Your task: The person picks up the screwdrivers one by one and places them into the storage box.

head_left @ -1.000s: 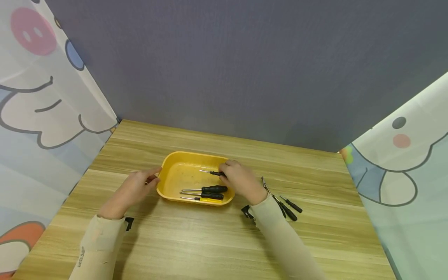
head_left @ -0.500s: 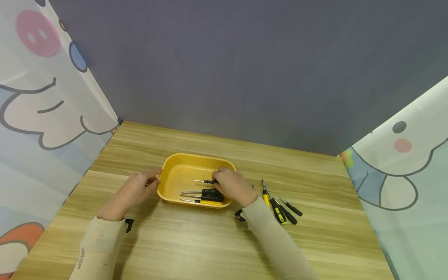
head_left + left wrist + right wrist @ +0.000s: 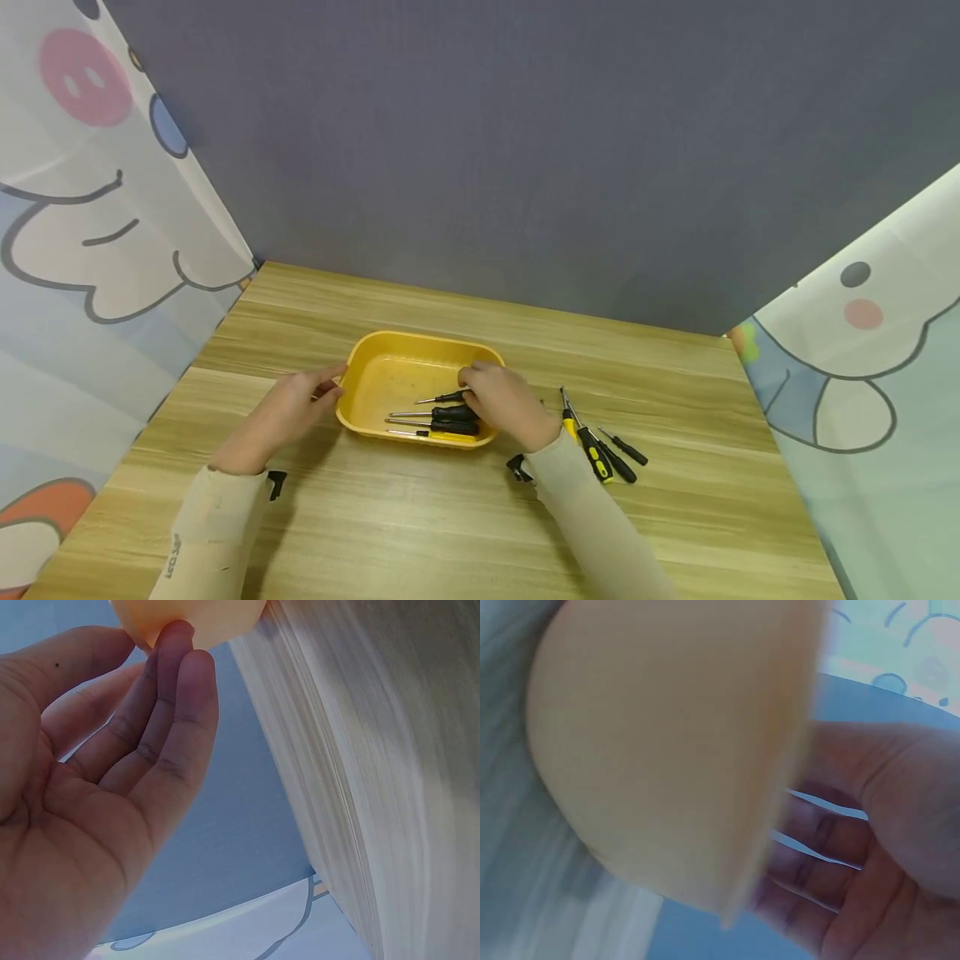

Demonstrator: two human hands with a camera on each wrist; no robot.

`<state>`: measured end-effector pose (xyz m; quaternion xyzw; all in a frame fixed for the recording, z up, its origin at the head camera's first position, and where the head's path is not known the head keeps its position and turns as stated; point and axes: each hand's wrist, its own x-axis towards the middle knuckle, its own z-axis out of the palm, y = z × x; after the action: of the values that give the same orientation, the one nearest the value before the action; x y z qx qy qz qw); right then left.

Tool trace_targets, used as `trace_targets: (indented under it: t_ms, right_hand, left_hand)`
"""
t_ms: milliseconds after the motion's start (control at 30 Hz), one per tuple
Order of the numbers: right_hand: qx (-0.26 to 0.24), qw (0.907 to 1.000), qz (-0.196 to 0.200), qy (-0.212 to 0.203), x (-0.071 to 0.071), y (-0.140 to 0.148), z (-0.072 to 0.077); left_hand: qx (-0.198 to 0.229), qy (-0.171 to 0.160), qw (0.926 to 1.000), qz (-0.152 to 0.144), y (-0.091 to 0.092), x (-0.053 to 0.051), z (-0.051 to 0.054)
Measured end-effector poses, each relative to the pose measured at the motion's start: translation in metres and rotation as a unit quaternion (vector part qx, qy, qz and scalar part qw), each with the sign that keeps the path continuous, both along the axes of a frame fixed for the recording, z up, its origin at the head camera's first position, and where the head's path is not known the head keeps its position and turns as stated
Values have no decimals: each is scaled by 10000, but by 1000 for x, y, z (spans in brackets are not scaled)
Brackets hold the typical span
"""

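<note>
Four screwdrivers (image 3: 454,414), by the right edge inside the tray (image 3: 372,392), show only in our head view; our left hand (image 3: 287,412) pinches its left edge; what our right hand (image 3: 512,404) grips, tray-hidden wrist-side, we cannot tell.

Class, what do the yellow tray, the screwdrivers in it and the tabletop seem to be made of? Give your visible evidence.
Yellow tray: probably moulded plastic, smooth, soft sheen; even colour, rounded corners.
Screwdrivers: shafts likely metal, being silvery; handles perhaps plastic or rubber, judging by their solid black or yellow colouring.
Tabletop: wood or wood-look laminate, satin; streaky grain fits both.
</note>
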<state>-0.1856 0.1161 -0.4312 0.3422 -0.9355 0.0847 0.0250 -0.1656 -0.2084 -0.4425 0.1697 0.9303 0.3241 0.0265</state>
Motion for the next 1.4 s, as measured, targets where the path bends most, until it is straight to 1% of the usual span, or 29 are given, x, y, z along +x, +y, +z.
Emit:
trace_targets:
  t_ms: [67,200,267,367,533,633,733,900,1000,1100,1233,1400]
  right_hand:
    - [-153,9998,-6,97,4,4,5]
    - [-255,9992,-107,296,12,16,17]
    - [-244,9989,-210,343,18,23,22]
    - [-362,9980,-355,368,28,36,28]
    - [-521,9952,-665,485,43,57,35]
    - [-555,9933,-915,436,51,71,36]
    - [-528,9911,-1154,399,57,87,32]
    - [-403,9866,-1508,484,67,114,22]
    - [-337,9830,-1743,458,73,127,15]
    - [-226,9794,-1986,293,80,137,8]
    - [-161,9732,-2295,-52,87,146,-4]
    - [-187,9675,-2503,-310,94,151,-20]
  left_hand:
    - [4,16,10000,-15,0,0,0]
    - [12,46,10000,-39,-1,0,0]
    - [12,28,10000,-32,-1,0,0]
    - [3,-4,10000,-4,-1,0,0]
    - [6,-19,10000,5,-1,1,1]
    - [-2,-21,10000,8,-2,2,1]
    - [6,-11,10000,-13,-1,2,1]
    - [47,37,10000,-26,-1,2,1]
    - [52,24,10000,-19,-1,2,0]
    - [46,2,10000,-12,-1,2,0]
    - [52,32,10000,-13,-1,2,0]
    - [69,45,10000,-21,0,3,0]
